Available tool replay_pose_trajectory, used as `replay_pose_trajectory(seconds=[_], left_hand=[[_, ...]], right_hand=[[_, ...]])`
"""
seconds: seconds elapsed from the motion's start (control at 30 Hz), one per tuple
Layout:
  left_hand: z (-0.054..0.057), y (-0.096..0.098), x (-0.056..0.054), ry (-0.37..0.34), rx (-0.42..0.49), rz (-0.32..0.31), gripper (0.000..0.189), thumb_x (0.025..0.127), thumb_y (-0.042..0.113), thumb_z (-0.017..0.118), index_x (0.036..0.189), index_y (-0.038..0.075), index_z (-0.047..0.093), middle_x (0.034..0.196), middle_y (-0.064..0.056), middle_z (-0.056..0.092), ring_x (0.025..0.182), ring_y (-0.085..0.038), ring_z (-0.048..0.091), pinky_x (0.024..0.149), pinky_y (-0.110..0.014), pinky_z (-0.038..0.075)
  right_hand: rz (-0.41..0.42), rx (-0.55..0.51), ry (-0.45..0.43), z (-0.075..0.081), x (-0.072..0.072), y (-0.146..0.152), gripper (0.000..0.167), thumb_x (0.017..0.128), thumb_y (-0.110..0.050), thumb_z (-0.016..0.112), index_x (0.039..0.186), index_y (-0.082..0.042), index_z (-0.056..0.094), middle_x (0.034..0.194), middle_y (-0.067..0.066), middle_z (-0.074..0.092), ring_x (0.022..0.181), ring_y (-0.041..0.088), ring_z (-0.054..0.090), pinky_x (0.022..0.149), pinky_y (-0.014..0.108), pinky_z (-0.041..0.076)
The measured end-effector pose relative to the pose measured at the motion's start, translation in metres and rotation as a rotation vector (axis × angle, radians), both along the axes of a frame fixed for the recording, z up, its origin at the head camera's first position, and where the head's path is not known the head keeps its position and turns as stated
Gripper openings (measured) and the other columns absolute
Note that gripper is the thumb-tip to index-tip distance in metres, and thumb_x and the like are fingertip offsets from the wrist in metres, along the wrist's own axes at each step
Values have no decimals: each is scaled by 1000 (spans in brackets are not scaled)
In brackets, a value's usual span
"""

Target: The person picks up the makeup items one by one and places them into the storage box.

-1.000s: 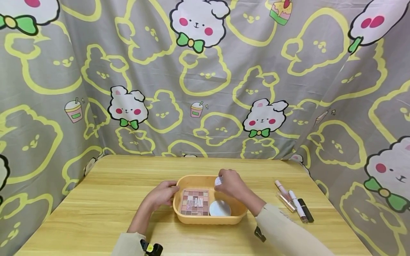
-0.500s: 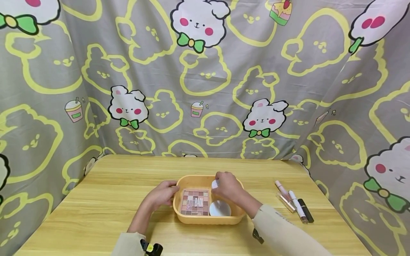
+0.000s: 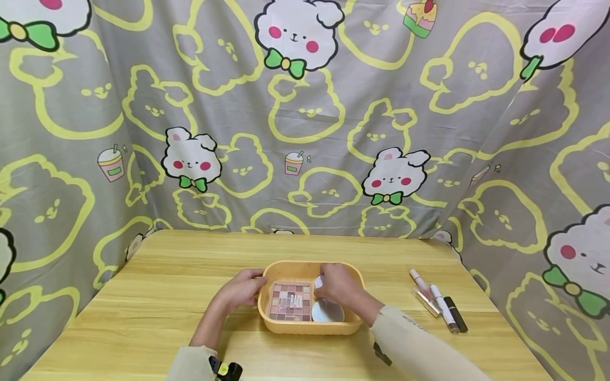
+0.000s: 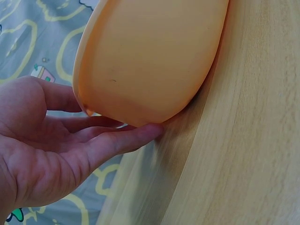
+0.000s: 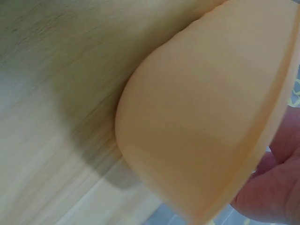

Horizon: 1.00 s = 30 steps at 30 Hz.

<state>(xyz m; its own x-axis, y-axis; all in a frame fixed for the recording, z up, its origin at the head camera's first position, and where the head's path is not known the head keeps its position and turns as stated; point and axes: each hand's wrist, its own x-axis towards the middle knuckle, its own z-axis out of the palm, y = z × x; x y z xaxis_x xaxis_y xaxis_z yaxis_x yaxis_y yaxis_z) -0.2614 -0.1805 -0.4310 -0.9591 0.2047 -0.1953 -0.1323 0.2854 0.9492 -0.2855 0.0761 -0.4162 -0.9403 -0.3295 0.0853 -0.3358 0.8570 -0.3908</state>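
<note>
An orange plastic tub [image 3: 310,327] stands on the wooden table. My left hand [image 3: 247,288] grips its left end, thumb at the rim and fingers against the outer wall, as the left wrist view shows. Inside the tub lie an eyeshadow palette [image 3: 289,302] on the left and a flat, round white disc [image 3: 328,311] at the front. Down in the tub's right half, my right hand [image 3: 340,284] holds a white item with a rounded edge [image 3: 319,282], mostly hidden by the fingers. In the right wrist view the tub's wall [image 5: 197,108] covers most of that hand.
To the right of the tub lie several slim cosmetic tubes: a pink-capped one [image 3: 415,275], a clear and gold one [image 3: 427,302], a white one [image 3: 443,308] and a black one [image 3: 456,314]. A patterned curtain [image 3: 257,159] hangs behind the table.
My right hand has moved down and slightly left into the tub with the white item. My left hand and the tub have stayed in place.
</note>
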Motion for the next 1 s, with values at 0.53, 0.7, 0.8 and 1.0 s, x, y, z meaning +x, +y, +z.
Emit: replay_pose_trajectory(seconds=[0.53, 0.7, 0.8, 1.0], left_hand=[[-1, 0, 0, -1, -1, 13, 49, 106, 14, 43, 148, -11, 41, 133, -27, 61, 118, -35, 64, 85, -48, 60], [0, 1, 1, -4, -1, 19, 49, 106, 14, 43, 148, -11, 40, 134, -27, 61, 120, -36, 64, 86, -49, 60], [0, 1, 1, -7, 0, 21, 49, 106, 13, 43, 149, -11, 39, 135, -27, 60, 120, -37, 63, 87, -49, 60], [0, 1, 0, -3, 2, 5, 49, 106, 14, 42, 149, -12, 39, 134, -28, 60, 120, -36, 63, 86, -48, 60]], right_hand=[[-12, 20, -6, -6, 0, -3, 35, 71, -18, 90, 92, -3, 66, 82, 7, 65, 75, 19, 58, 67, 33, 54], [-13, -2, -14, -3, 1, -3, 31, 73, -16, 86, 93, -2, 66, 82, 7, 64, 73, 19, 58, 63, 32, 53], [-15, 0, -23, -1, 2, -4, 28, 74, -14, 83, 93, -1, 67, 81, 7, 64, 71, 19, 57, 60, 31, 52], [2, 4, -14, -1, 2, -5, 23, 75, -12, 80, 91, -1, 67, 78, 7, 63, 68, 18, 56, 56, 29, 50]])
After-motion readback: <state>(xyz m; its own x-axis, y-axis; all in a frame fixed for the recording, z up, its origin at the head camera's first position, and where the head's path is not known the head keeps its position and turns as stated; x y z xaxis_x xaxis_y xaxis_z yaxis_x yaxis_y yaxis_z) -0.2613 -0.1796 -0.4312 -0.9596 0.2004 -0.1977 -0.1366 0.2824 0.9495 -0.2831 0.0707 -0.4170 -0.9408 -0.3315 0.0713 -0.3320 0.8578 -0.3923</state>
